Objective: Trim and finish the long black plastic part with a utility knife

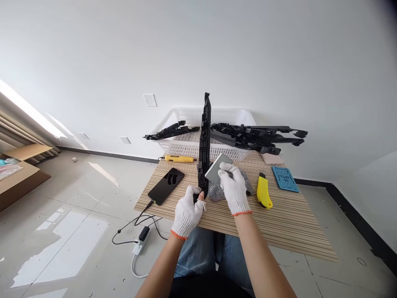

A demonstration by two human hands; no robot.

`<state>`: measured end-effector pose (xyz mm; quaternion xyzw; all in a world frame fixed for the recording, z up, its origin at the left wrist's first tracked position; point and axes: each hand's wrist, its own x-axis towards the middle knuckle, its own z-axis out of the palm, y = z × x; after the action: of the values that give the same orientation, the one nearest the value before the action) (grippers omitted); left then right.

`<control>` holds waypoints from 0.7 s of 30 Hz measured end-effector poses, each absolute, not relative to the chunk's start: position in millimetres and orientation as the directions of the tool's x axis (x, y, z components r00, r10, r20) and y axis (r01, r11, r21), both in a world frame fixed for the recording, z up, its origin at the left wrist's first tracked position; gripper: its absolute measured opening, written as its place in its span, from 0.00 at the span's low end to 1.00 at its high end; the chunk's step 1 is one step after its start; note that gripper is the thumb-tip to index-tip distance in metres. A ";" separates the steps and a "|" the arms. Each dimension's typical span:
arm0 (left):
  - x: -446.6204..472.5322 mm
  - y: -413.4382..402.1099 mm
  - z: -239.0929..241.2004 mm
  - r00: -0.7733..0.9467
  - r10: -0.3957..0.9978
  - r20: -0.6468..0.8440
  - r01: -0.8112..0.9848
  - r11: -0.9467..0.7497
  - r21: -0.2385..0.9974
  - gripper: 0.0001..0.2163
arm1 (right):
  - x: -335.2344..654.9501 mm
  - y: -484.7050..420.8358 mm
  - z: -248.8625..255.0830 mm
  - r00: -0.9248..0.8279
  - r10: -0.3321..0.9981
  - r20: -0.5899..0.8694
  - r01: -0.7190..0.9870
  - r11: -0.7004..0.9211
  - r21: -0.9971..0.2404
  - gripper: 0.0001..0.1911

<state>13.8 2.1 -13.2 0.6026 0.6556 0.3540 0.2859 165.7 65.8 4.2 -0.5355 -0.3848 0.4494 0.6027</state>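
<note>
Both my hands wear white knit gloves with orange cuffs. My left hand (188, 211) grips the near end of a long black plastic part (204, 140), which stands up and away from me over the table. My right hand (233, 188) holds a flat grey block (217, 167) against the right side of that part. A grey cloth or glove (217, 191) lies under my right hand on the striped wooden table (288, 223).
A white mesh basket (231, 115) at the table's far edge holds several more black parts (257, 138). Also on the table are a yellow utility knife (263, 192), a blue pad (285, 179), a yellow tool (179, 158) and a phone (166, 186) on a cable. A power strip (139, 245) lies on the floor.
</note>
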 end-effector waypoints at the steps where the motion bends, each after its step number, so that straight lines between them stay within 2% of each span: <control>1: 13.4 1.5 -13.4 -0.113 0.992 0.062 0.586 0.016 0.810 0.09 | 166.0 65.0 2.1 0.281 0.958 -0.058 -0.179 -0.007 -0.984 0.17; 4: 12.3 0.0 -13.8 -0.123 0.990 0.063 0.576 0.020 0.817 0.10 | 170.0 60.3 -1.7 0.166 0.985 -0.052 -0.142 -0.028 -0.989 0.18; 9: 11.0 1.4 -14.9 -0.143 0.988 0.062 0.539 0.025 0.842 0.09 | 168.2 54.0 -0.2 -0.029 0.995 0.091 0.062 0.092 -0.994 0.15; 14: 9.0 3.8 -18.1 -0.120 0.991 0.057 0.456 0.004 0.890 0.10 | 165.0 60.8 10.9 -0.166 0.978 0.124 0.195 0.156 -0.968 0.13; 18: 8.0 5.2 -19.7 -0.118 0.991 0.057 0.448 0.002 0.894 0.11 | 165.0 67.5 33.0 -0.211 0.965 0.155 0.416 0.233 -0.879 0.13; 21: 8.4 5.8 -18.5 -0.129 0.988 0.084 0.471 -0.014 0.882 0.11 | 159.1 68.6 54.6 -0.180 0.973 0.144 0.575 0.223 -0.787 0.19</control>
<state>8.4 5.8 -18.5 0.5806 0.6282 0.4120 0.3139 159.1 68.6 54.6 -0.5470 -0.7075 0.2990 0.3329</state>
